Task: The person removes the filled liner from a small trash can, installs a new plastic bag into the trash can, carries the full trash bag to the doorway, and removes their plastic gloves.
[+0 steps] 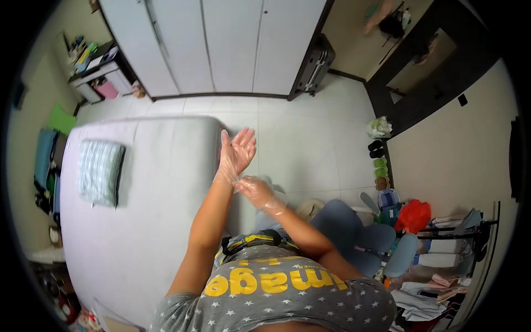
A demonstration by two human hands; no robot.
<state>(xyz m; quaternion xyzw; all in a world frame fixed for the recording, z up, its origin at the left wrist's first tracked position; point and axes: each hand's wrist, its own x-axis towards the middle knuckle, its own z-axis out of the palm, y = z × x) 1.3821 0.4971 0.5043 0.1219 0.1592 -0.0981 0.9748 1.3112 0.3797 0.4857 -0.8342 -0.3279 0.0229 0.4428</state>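
Thin clear plastic gloves cover both my hands. My left hand (239,152) is raised in front of me near the bed's corner, palm showing and fingers stretched out, holding nothing. At its wrist, the loose cuff of the left plastic glove (225,174) is bunched up. My right hand (256,193) is closed at that wrist, its fingertips pinching the cuff. The right glove's edge (275,207) hangs loosely around my right wrist.
A bed (160,166) with a folded checked pillow (98,170) is on the left. White wardrobes (232,44) and a dark suitcase (316,65) stand ahead. Chairs (337,221), a red bag (414,216), a clothes rack (481,227) and shoes (380,164) line the right.
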